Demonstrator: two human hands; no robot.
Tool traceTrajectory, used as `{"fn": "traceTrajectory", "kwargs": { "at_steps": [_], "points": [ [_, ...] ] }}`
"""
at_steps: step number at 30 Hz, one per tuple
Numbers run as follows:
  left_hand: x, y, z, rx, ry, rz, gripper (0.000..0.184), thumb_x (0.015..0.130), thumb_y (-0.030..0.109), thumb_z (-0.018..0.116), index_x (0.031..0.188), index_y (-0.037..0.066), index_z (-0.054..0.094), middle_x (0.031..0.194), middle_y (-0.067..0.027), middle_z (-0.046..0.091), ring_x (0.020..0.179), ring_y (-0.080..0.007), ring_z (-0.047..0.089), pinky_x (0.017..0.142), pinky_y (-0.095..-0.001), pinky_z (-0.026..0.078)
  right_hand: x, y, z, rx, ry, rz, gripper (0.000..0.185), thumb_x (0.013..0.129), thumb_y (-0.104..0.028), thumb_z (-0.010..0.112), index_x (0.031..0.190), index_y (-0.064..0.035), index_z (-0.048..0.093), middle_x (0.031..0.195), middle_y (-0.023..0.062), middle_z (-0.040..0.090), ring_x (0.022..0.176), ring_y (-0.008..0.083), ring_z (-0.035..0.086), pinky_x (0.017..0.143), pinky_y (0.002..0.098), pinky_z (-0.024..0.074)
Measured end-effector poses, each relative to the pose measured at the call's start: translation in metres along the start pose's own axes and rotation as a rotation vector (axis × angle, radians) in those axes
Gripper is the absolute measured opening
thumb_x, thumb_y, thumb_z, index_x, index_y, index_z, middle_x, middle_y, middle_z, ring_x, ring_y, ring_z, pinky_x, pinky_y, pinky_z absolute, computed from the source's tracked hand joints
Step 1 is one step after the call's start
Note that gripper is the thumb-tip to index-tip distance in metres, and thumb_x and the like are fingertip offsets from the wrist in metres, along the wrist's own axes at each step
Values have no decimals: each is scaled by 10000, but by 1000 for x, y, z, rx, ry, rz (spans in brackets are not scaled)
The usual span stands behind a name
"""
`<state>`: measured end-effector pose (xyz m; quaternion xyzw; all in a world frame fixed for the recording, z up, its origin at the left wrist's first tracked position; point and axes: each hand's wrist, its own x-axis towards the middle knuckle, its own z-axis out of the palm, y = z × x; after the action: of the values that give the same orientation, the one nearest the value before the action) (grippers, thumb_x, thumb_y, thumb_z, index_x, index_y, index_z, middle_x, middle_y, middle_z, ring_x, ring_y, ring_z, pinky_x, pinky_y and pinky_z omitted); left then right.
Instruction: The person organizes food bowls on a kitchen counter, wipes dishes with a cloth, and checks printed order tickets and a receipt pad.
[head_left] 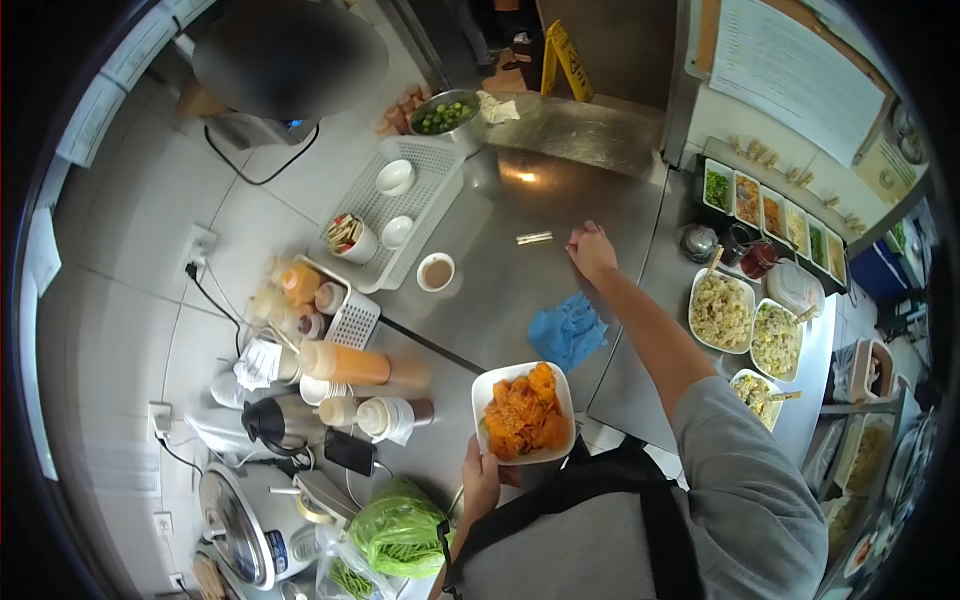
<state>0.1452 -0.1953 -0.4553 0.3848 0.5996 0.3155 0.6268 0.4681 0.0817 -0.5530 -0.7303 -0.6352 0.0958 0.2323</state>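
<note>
**Bowl in the left hand, right hand out over the desk**

I have the white bowl (490, 383) of orange food (526, 412) close to the body, at the near edge of the desk (580, 180). My left hand (482, 482) has its grip clamped on the bowl's side. My right hand (592, 248) is stretched forward, fingers bunched, near some pegs (534, 238); I cannot tell whether that grip holds anything.

The food is heaped high, so I judge it best to keep the bowl level, thumb clear of the food, and the reaching arm off the blue wad (568, 332).

Among the containers, the crate (440, 180) carries two small bowls (396, 178) and a tub (362, 250) of sticks. Beyond it, the pot (470, 135) holds green fruit. A cup (421, 273) of brown liquid stands beside the crate. Rightward, a tray (702, 195) has chopped toppings in separate compartments, near three filled dishes (693, 312).
</note>
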Motion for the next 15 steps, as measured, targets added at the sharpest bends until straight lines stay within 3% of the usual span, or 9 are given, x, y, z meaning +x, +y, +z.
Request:
{"fn": "traceTrajectory", "kwargs": {
  "at_steps": [5,11,15],
  "points": [
    [6,-9,37,-13,-48,-57,350,895,97,335,1230,4,380,716,-144,602,486,-201,592,458,-306,527,8,16,-37,29,-30,22,456,761,-185,669,1181,-91,518,1141,149,532,1050,339,544,915,413,457],
    [25,-13,89,44,-207,-112,418,915,98,338,1326,27,310,722,-146,606,500,-191,607,457,-300,523,39,-6,-28,4,-248,-221,604,784,-148,628,1347,-160,409,1324,123,423,1192,344,448,995,411,413],
    [38,-23,117,133,-245,-137,521,921,101,353,1416,48,202,718,-148,602,541,-177,621,500,-298,536,41,-21,-11,-56,-176,-324,559,804,-156,608,1331,-190,426,1327,107,430,1209,317,436,994,422,404]
  ]
}}
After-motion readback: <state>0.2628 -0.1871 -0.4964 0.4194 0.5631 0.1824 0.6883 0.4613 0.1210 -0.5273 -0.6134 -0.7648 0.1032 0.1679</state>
